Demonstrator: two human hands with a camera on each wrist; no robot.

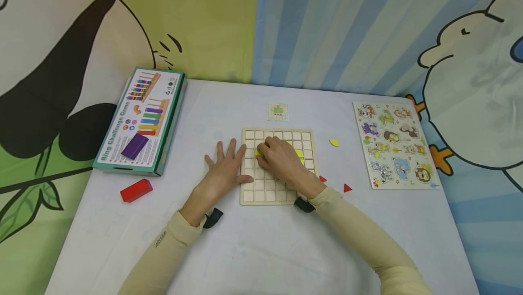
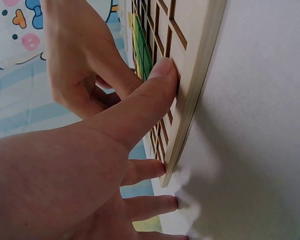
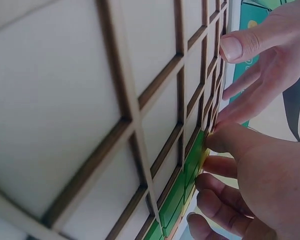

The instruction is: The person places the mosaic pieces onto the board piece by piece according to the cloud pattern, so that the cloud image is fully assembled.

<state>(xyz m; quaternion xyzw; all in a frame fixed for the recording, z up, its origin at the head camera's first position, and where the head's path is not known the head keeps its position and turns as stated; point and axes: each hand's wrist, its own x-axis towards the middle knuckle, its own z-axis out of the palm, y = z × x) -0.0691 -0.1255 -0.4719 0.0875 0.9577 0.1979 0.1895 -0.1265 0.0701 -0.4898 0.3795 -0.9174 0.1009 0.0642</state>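
Pinching a yellow tile (image 1: pixel 259 153), right hand (image 1: pixel 282 159) near "Ring Challenge Game" box (image 1: pixel 140 120).

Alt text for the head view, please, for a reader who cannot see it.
A person's right hand sets a yellow tile into a wooden grid board on a white table while the left hand lies flat, steadying the board's left edge. Around it lie a game box, red block and animal puzzle.

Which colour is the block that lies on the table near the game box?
Red block; the head view shows it best.
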